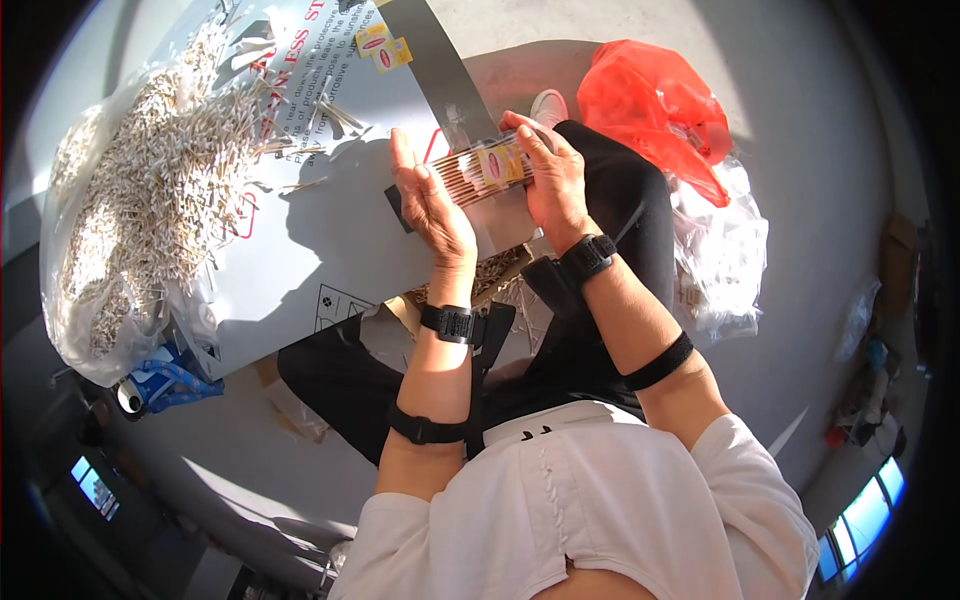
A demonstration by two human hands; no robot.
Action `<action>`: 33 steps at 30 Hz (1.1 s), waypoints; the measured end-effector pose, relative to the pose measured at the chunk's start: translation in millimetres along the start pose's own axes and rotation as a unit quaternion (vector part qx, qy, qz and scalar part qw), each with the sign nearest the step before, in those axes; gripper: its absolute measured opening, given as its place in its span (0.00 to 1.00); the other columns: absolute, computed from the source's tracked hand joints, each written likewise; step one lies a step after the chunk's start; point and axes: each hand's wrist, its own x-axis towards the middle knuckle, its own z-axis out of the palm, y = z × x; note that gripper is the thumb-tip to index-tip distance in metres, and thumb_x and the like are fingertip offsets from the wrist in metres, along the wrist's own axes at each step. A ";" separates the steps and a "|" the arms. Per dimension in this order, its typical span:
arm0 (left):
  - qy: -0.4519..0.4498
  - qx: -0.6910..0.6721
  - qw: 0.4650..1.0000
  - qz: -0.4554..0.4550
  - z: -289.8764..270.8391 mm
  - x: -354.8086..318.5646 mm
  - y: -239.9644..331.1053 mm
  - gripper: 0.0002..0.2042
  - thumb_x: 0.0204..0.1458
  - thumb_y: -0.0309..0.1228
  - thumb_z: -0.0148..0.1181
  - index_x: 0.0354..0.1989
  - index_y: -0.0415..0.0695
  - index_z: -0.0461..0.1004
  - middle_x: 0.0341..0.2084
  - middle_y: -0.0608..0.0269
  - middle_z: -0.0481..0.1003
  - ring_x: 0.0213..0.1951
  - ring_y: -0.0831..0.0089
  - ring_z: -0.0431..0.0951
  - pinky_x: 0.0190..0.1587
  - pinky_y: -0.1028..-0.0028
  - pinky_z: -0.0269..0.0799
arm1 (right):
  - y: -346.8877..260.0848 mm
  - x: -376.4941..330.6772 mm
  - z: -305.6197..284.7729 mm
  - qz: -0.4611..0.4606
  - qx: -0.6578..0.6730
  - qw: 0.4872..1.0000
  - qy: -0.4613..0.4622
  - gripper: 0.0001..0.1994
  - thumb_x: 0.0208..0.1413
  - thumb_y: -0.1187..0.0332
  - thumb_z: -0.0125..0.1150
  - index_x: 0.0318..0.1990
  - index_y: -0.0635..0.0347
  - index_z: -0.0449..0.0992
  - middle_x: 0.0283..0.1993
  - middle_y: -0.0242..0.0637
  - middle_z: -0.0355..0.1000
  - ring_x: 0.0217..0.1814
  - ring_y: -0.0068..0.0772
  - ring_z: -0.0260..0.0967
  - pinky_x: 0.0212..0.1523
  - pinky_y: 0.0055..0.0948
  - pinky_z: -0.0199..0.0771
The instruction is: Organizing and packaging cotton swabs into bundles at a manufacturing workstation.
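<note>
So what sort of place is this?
Probably a small packing workshop: a heap of cotton swabs, yellow labels, and a clear labelled packet between the left hand and right hand.

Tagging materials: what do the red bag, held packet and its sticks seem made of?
Red bag: thin glossy plastic, by its crinkles and highlights. Packet: probably clear, shiny plastic; sticks show through. Sticks: possibly wood, by their brown colour; finish unclear behind the plastic.
</note>
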 end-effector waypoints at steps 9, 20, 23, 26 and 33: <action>-0.022 0.053 0.998 -0.018 37.2 -6.2 8.2 0.33 0.66 0.51 0.39 0.70 0.36 0.51 0.69 0.45 0.52 0.71 0.58 0.50 0.71 0.62 0.46 | -1.4 -6.1 9.4 -0.007 -0.037 0.999 -0.007 0.10 0.62 0.72 0.59 0.48 0.65 0.80 0.46 0.36 0.78 0.48 0.23 0.72 0.52 0.24 0.72; 0.021 0.452 0.875 0.170 -146.6 60.6 15.8 0.21 0.40 0.14 0.61 0.46 0.46 0.76 0.44 0.58 0.72 0.50 0.56 0.69 0.55 0.60 0.65 | -40.6 -11.4 20.3 -0.373 -0.444 0.810 0.089 0.13 0.51 0.71 0.69 0.43 0.60 0.77 0.38 0.34 0.72 0.38 0.27 0.67 0.42 0.26 0.70; -0.012 0.537 0.829 0.153 -180.0 86.9 25.2 0.23 0.36 0.16 0.63 0.45 0.50 0.77 0.48 0.60 0.69 0.51 0.56 0.68 0.56 0.59 0.64 | -33.7 -12.0 60.5 -0.248 -0.466 0.844 -0.100 0.07 0.50 0.74 0.66 0.37 0.61 0.78 0.34 0.35 0.72 0.33 0.26 0.67 0.37 0.26 0.71; -0.091 0.601 0.773 0.180 -190.2 107.5 26.9 0.19 0.36 0.20 0.66 0.40 0.51 0.78 0.44 0.64 0.70 0.49 0.57 0.67 0.54 0.59 0.63 | -5.6 5.6 94.5 -0.255 -0.566 0.762 -0.184 0.12 0.48 0.71 0.67 0.41 0.61 0.77 0.41 0.43 0.73 0.43 0.43 0.73 0.44 0.36 0.75; -0.130 0.514 0.832 0.164 -156.8 72.9 24.4 0.08 0.40 0.21 0.64 0.28 0.47 0.72 0.31 0.66 0.69 0.42 0.59 0.68 0.44 0.61 0.63 | 36.7 33.7 115.0 -0.377 -0.649 0.627 -0.208 0.08 0.44 0.68 0.66 0.33 0.57 0.76 0.37 0.40 0.70 0.43 0.46 0.70 0.45 0.40 0.74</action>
